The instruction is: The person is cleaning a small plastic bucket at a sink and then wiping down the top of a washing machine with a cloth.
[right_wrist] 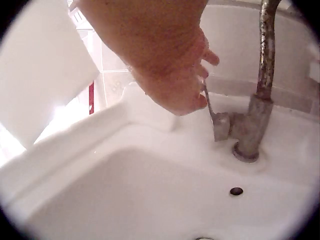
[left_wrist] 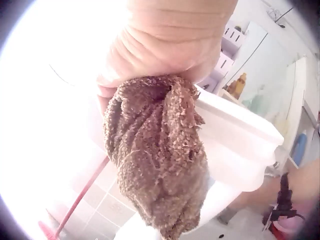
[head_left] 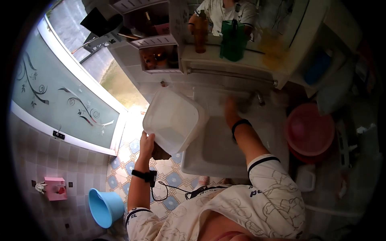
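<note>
My left hand grips the rim of a white plastic basin, which is tipped on its side left of the sink. A brown, rough-textured cloth hangs bunched from the same hand, below the palm in the left wrist view. Over the sink's back edge, my right hand reaches to the tap. Its thumb and fingers pinch the tap's flat metal lever. In the head view this hand is blurred. No water shows in the sink bowl.
A shelf above the sink carries a green container and an amber bottle. Pink and red basins stand right of the sink. A blue bucket is on the tiled floor, near a frosted glass door.
</note>
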`<state>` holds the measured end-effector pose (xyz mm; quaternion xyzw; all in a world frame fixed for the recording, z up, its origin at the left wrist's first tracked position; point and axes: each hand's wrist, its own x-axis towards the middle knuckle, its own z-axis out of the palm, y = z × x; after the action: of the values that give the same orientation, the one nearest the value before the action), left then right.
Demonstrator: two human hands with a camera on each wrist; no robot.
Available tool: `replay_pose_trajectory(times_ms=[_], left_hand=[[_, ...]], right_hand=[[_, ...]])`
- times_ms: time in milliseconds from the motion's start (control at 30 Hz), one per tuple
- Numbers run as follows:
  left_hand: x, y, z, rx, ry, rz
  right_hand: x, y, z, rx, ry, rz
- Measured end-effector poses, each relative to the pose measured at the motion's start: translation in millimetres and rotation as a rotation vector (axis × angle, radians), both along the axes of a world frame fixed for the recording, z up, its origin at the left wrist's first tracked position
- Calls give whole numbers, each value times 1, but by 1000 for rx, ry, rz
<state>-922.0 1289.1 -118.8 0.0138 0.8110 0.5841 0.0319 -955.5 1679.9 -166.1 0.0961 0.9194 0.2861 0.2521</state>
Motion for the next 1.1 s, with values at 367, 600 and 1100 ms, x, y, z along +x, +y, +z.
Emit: replay_pose_trajectory(times_ms=[367,600,1100], left_hand=[[56,-45,5,18,152,160],[65,-3,54,-114,142,89],[52,55,72,159,-18,-198]], right_hand=[[29,35,-18,416,278,202],[63,-62,156,-2085,554,-570],[104,-76,243,-1602,762,-233]])
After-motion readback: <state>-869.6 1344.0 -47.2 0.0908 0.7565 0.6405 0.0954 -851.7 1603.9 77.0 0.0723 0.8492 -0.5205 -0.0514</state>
